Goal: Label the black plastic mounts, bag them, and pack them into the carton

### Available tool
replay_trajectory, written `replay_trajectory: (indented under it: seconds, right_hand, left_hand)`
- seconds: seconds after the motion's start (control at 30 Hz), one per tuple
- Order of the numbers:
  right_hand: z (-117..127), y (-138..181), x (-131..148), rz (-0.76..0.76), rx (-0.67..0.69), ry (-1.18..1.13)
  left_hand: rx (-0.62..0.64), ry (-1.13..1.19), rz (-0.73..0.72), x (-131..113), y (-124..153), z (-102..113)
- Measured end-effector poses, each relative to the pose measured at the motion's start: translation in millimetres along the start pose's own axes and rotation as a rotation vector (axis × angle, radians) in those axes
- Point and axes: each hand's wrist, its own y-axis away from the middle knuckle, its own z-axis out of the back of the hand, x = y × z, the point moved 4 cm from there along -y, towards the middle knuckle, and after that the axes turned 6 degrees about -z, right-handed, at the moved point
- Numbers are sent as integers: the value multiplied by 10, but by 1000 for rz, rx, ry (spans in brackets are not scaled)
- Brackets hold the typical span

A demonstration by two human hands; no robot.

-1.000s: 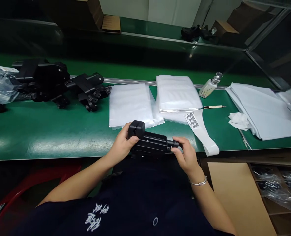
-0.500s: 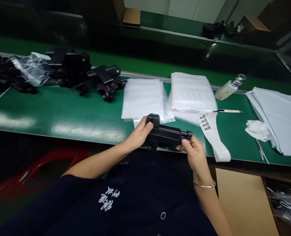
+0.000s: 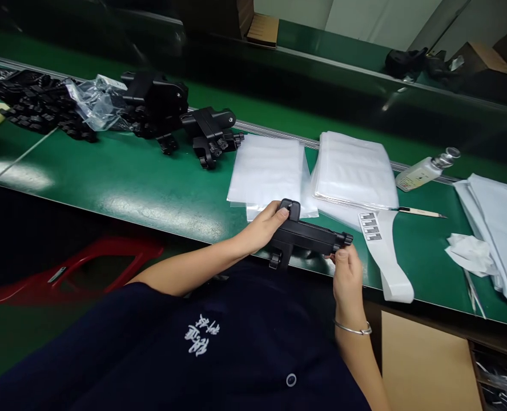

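Note:
A black plastic bracket [image 3: 307, 235] with a clamp-like end and a knob is held above the table's front edge. My left hand [image 3: 264, 227] is closed around its left end, thumb on top near the raised block. At the other end, my right hand [image 3: 345, 265] pinches the bracket by its knob; some of those fingers are hidden behind it. Just beyond lie clear plastic bags [image 3: 270, 171] and a thicker stack of bags [image 3: 354, 171]. A strip of labels [image 3: 371, 227] with printed stickers curls beside my right hand.
Similar black brackets [image 3: 210, 131] sit at the back left, near a crumpled clear bag [image 3: 97, 103] and a heap of small black parts [image 3: 35, 103]. Rightward are a bottle [image 3: 422, 173], pen [image 3: 422, 212], crumpled tissue [image 3: 470, 253], tweezers [image 3: 474, 292] and white sheets [image 3: 499, 228]. A red chair [image 3: 108, 257] stands below left.
The view has swung left, so the table's things appear further right. Both hands still hold the bracket, which is slightly turned and shows more of its lower arm.

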Motion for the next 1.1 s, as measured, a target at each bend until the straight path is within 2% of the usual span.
replay_trajectory:
  seconds: [0.1, 0.23, 0.37, 0.53, 0.6, 0.67, 0.73, 0.8, 0.9, 1.0, 1.1]
  right_hand:
    - [22, -6, 23, 41, -27, -75]
    - [80, -16, 55, 23, -134, 60]
    - [42, -34, 63, 70, -55, 1]
    - [40, -72, 50, 59, -104, 4]
    - [12, -38, 114, 108, -85, 31]
    - [-56, 47, 213, 201, -28, 55]
    - [-176, 174, 312, 345, 73, 142]
    - [-326, 312, 371, 508, 187, 300]
    - [-485, 445, 387, 659, 286, 488]
    - [-475, 451, 433, 632, 286, 452]
    - [-327, 337, 475, 378, 201, 142]
  left_hand:
    - [3, -27, -44, 5, -5, -15]
    - [67, -124, -169, -81, -4, -26]
    - [-10, -107, -134, -93, -7, 20]
    - [-8, -83, -175, -77, 20, 3]
    - [-68, 59, -115, -26, -25, 22]
    - [-179, 297, 59, 78, -101, 57]
    - [-302, 543, 247, 178, -171, 87]
    - [-380, 714, 348, 220, -225, 109]
    - [-340, 801, 392, 201, -266, 104]
    - [-275, 785, 411, 178, -244, 57]
    - [-241, 676, 353, 141, -185, 0]
